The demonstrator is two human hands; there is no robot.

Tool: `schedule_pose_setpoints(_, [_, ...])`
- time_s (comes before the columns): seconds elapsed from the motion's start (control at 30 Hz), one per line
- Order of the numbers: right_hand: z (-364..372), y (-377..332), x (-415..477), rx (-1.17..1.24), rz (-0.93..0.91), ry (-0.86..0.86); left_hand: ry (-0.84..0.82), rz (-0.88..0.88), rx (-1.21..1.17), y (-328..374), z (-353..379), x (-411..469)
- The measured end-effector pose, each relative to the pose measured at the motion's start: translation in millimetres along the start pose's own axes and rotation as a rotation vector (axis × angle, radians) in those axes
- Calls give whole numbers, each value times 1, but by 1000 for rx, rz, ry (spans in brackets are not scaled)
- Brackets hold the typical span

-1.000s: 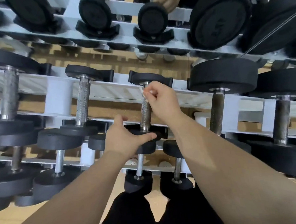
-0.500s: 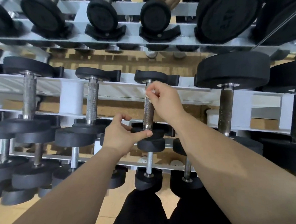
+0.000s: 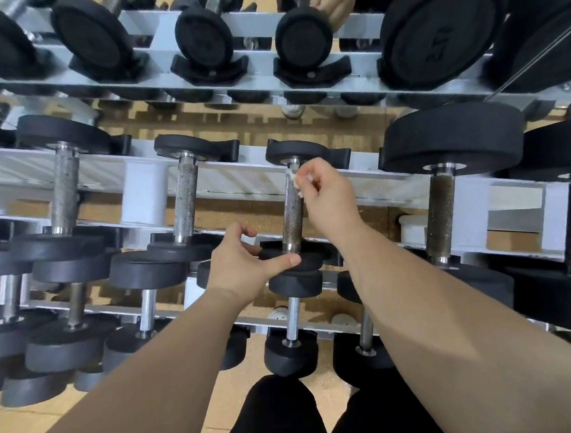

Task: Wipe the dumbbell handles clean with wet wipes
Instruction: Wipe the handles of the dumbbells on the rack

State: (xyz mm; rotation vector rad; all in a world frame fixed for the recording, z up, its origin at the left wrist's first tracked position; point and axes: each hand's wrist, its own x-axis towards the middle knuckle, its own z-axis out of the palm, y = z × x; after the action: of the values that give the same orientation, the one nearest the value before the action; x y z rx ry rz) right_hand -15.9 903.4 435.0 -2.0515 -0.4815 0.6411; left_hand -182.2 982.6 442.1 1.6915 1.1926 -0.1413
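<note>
Mid-wipe atop the handle (image 3: 292, 216): wipe (image 3: 292, 178) pinched in right hand (image 3: 329, 194) fingers, left hand (image 3: 240, 268) gripping the weight (image 3: 313, 259) below the handle. Next, probably stroking downward.

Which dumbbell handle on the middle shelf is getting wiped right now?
The slim handle between both hands: the right hand pinches a wipe against its top, the left hand holds its lower weight. Neighbouring handles lie bare.

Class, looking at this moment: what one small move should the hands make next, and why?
Probably draw the wet wipe down the handle toward the near head: the right hand pinches it at the handle's far end, the left hand grips the near head.
</note>
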Motion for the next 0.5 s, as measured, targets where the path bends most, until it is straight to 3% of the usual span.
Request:
schedule_pose_setpoints(0.2, [-3, 20, -47, -217, -85, -235, -27, 25, 26, -1, -2, 3])
schedule_pose_setpoints(0.5, [6, -6, 11, -257, -80, 121, -93, 31, 49, 3, 8, 8])
